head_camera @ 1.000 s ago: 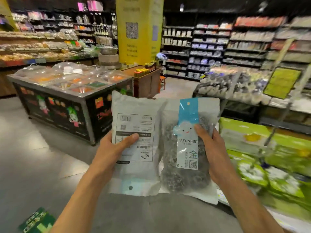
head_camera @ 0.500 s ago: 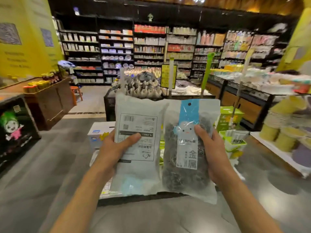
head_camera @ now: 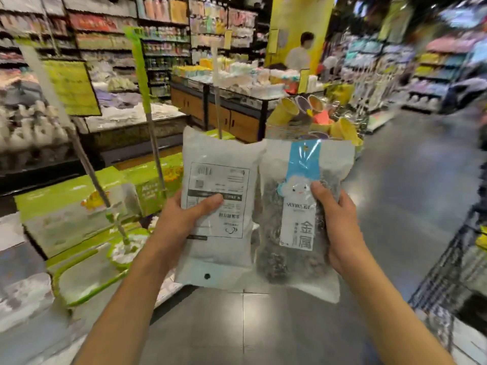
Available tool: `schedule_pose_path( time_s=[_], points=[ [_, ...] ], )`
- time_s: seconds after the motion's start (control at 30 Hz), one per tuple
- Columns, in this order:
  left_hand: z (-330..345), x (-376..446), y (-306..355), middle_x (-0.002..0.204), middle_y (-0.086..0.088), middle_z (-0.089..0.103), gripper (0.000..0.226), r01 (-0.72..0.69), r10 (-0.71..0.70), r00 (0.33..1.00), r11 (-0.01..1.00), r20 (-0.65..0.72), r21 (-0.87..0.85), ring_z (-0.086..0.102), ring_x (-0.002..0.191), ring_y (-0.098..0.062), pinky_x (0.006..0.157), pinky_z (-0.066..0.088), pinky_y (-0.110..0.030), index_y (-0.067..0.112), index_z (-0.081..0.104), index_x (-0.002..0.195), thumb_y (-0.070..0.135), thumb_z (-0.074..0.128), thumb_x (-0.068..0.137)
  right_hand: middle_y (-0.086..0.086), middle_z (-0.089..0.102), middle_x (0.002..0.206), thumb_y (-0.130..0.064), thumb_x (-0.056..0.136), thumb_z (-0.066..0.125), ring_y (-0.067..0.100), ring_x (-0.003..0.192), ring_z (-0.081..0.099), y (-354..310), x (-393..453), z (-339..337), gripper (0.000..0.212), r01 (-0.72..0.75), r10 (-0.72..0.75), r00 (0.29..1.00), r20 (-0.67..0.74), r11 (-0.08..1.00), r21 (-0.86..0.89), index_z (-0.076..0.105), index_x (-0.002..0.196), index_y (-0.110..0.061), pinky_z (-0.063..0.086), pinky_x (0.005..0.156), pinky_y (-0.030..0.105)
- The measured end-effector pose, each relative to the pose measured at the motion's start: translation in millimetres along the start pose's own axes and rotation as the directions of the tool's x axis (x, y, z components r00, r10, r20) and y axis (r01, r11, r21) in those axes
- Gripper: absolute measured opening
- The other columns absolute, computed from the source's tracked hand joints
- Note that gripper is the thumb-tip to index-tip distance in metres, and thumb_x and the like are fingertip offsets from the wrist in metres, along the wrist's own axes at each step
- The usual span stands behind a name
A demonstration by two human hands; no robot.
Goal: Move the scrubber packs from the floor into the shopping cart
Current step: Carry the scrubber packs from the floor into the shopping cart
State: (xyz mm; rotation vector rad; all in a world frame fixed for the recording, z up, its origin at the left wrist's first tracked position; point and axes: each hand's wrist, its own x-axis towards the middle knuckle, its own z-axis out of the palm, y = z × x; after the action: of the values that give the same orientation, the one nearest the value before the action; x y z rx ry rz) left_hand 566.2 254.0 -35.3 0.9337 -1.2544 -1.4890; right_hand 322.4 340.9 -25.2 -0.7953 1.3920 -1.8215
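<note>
Head view: two scrubber packs held upright side by side, edges touching, long axes vertical, above grey floor (head_camera: pixel 263 325). Left hand (head_camera: pixel 181 222) gripping white back-facing pack (head_camera: pixel 218 243), hang hole pointing down. Right hand (head_camera: pixel 340 227) gripping blue-labelled pack (head_camera: pixel 295 233), label upright. Black wire shopping cart (head_camera: pixel 445 280) at right edge.

The view has swung right, bringing the wire shopping cart (head_camera: pixel 448 280) into sight at the right edge.
</note>
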Motion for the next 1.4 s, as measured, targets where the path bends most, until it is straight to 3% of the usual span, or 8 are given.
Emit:
schedule_pose_path(
  time_s=[0.3, 0.43, 0.53, 0.73, 0.9, 1.13, 1.3, 1.4],
  points=[
    [128.1, 181.5, -11.8, 0.105, -0.008, 0.08, 0.049, 0.052, -0.045, 0.928, 0.999, 0.369, -0.011, 0.077, 0.096, -0.028, 0.083, 0.061, -0.044, 0.014, 0.073, 0.116, 0.025, 0.083, 0.069, 0.008, 0.078, 0.11, -0.032, 0.098, 0.064, 0.024, 0.095, 0.077, -27.2, 107.1, -60.0, 0.035, 0.066, -0.096, 0.933, -0.347, 0.993, -0.098, 0.06, 0.129, -0.015, 0.061, 0.065, 0.029],
    [201.7, 236.2, -20.2, 0.103, -0.003, 0.08, 0.037, 0.103, -0.086, 0.812, 0.995, 0.577, 0.003, 0.078, 0.092, -0.022, 0.071, 0.064, -0.034, 0.018, 0.071, 0.115, 0.016, 0.079, 0.079, 0.0, 0.08, 0.107, -0.032, 0.099, 0.062, 0.019, 0.093, 0.078, -39.9, 129.3, -96.6, 0.027, 0.087, -0.149, 0.847, -0.51, 0.986, -0.143, 0.062, 0.126, -0.026, 0.061, 0.067, 0.029],
    [257.5, 257.1, -33.5, 0.104, -0.002, 0.08, 0.039, 0.14, -0.129, 0.727, 0.989, 0.675, 0.037, 0.078, 0.094, -0.023, 0.083, 0.062, -0.045, 0.022, 0.072, 0.113, 0.023, 0.082, 0.075, -0.001, 0.08, 0.103, -0.034, 0.098, 0.065, 0.017, 0.09, 0.078, -44.1, 132.6, -129.0, 0.033, 0.075, -0.169, 0.755, -0.634, 0.982, -0.172, 0.061, 0.129, -0.024, 0.061, 0.063, 0.026],
    [380.9, 267.7, -75.6, 0.11, -0.01, 0.078, 0.043, 0.206, -0.239, 0.466, 0.966, 0.852, 0.158, 0.076, 0.1, -0.033, 0.091, 0.058, -0.056, 0.017, 0.069, 0.123, 0.019, 0.081, 0.082, 0.001, 0.079, 0.107, -0.032, 0.097, 0.066, 0.02, 0.096, 0.077, -43.1, 132.2, -213.9, 0.031, 0.052, -0.221, 0.517, -0.827, 0.972, -0.227, 0.062, 0.127, -0.023, 0.061, 0.082, 0.04],
    [494.1, 257.7, -114.1, 0.098, -0.001, 0.081, 0.039, 0.17, -0.271, 0.318, 0.959, 0.909, 0.226, 0.079, 0.089, -0.024, 0.069, 0.064, -0.037, 0.019, 0.068, 0.111, 0.021, 0.083, 0.075, 0.003, 0.079, 0.107, -0.034, 0.094, 0.069, 0.022, 0.094, 0.077, -36.9, 129.5, -298.3, 0.034, 0.005, -0.227, 0.34, -0.912, 0.971, -0.24, 0.063, 0.126, -0.022, 0.06, 0.081, 0.041],
    [629.5, 227.9, -165.7, 0.1, 0.005, 0.08, 0.04, 0.035, -0.305, 0.068, 0.952, 0.95, 0.303, 0.078, 0.09, -0.017, 0.073, 0.063, -0.031, 0.02, 0.069, 0.113, 0.021, 0.086, 0.077, -0.003, 0.079, 0.104, -0.033, 0.095, 0.067, 0.016, 0.09, 0.077, -22.4, 88.0, -389.5, 0.028, -0.077, -0.219, 0.108, -0.97, 0.971, -0.228, 0.063, 0.121, -0.025, 0.056, 0.072, 0.035],
    [717.7, 182.3, -203.5, 0.106, 0.004, 0.08, 0.056, -0.108, -0.368, -0.181, 0.929, 0.912, 0.353, 0.077, 0.096, -0.018, 0.087, 0.061, -0.042, 0.022, 0.07, 0.119, 0.033, 0.092, 0.068, -0.007, 0.076, 0.112, -0.059, 0.082, 0.074, 0.017, 0.101, 0.074, -1.9, 31.6, -415.6, 0.044, -0.236, -0.187, -0.115, -0.976, 0.959, -0.156, 0.062, 0.118, -0.037, 0.058, 0.091, 0.053],
    [762.4, 144.7, -226.6, 0.099, 0.008, 0.08, 0.048, -0.167, -0.381, -0.344, 0.924, 0.858, 0.344, 0.078, 0.089, -0.015, 0.075, 0.063, -0.034, 0.024, 0.069, 0.115, 0.031, 0.09, 0.072, -0.009, 0.073, 0.11, -0.061, 0.082, 0.074, 0.011, 0.1, 0.071, 7.5, 7.5, -426.0, 0.043, -0.356, -0.188, -0.227, -0.956, 0.929, -0.098, 0.061, 0.113, -0.035, 0.057, 0.089, 0.048]
  ],
)
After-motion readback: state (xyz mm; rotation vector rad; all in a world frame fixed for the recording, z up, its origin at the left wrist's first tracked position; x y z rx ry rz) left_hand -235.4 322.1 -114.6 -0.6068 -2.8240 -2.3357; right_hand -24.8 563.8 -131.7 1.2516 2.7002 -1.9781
